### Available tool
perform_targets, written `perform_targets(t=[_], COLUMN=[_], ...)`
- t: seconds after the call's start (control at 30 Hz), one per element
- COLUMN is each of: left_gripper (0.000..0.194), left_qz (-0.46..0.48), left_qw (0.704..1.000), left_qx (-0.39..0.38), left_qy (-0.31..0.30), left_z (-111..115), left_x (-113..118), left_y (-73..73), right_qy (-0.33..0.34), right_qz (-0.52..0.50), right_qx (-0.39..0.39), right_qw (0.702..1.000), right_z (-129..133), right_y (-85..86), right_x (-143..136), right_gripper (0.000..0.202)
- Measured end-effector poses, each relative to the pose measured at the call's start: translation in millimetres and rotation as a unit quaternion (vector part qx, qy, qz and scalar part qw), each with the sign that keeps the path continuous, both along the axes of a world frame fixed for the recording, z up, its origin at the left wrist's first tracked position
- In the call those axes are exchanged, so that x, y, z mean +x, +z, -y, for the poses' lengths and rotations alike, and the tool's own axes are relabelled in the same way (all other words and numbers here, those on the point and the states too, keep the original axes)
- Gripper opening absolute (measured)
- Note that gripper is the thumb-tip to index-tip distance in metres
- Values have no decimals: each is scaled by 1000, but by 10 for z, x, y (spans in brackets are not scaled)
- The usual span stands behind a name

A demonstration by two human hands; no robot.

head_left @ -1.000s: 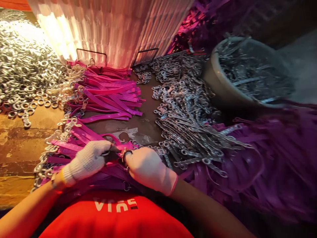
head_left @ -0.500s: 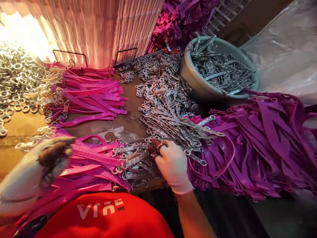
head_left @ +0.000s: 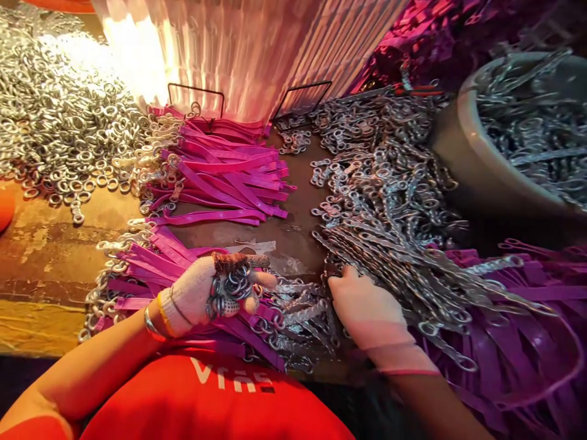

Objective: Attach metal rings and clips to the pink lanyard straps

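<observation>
My left hand (head_left: 229,287), in a worn knit glove, is curled palm up around several small metal rings (head_left: 236,284), above the lower bundle of pink straps (head_left: 183,244). My right hand (head_left: 367,302), in a pale glove, reaches to the near end of the twisted metal pieces (head_left: 394,269). Its fingertips are dark and partly hidden, and what they pinch is too small to make out. Between the hands, metal pieces (head_left: 305,308) hang on rings at the ends of the lower straps.
A large heap of rings (head_left: 82,122) covers the back left. Another pink strap bundle (head_left: 229,171) lies behind my hands. A bucket (head_left: 472,134) of metal pieces stands right, near purple straps (head_left: 518,348). A ribbed translucent panel (head_left: 229,55) rises at the back.
The view has shifted left. My left hand has moved right, over the lower straps, and its rings now show clearly. My right hand remains by the metal pieces.
</observation>
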State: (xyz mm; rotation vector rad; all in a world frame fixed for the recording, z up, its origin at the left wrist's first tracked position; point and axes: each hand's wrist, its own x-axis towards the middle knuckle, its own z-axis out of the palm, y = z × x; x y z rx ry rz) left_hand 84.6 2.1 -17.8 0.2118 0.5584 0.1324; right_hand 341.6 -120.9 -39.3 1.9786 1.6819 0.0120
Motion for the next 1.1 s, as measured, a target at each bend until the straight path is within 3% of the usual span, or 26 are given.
perform_targets(t=[0.1,0.2,0.27,0.33,0.43,0.5,0.63,0.83,1.03,1.1], left_gripper=[32,22,21,25,34,35,43,35,34,34], left_qz=[-21,-55,-66,-71,-86,-97,-94,-131,-158,-178], left_qw=[999,998,997,996,991,985,974,956,943,927], left_qx=[2,8,28,52,102,140,208,262,291,330], left_qy=[24,40,36,26,10,4,7,23,-22,-24], left_z=[12,26,38,57,104,141,189,145,121,119], left_x=[-57,-73,-69,-55,-18,12,37,-20,-23,-40], left_y=[25,59,69,66,51,45,35,10,3,21], right_qy=[33,52,25,-35,-115,-95,-27,-60,-51,-42], right_qz=[-15,-101,-230,-385,-555,-615,-640,-636,-592,-586], right_qx=[0,134,249,304,262,214,213,250,297,307], right_qw=[999,984,940,871,781,753,738,727,748,748], right_z=[-76,-97,-91,-100,-196,-307,-470,-432,-369,-343], right_y=[-2,-21,4,75,226,302,335,353,293,289], right_x=[48,121,91,-59,-459,-727,-987,-890,-939,-969], right_gripper=[19,17,27,31,24,27,31,26,29,31])
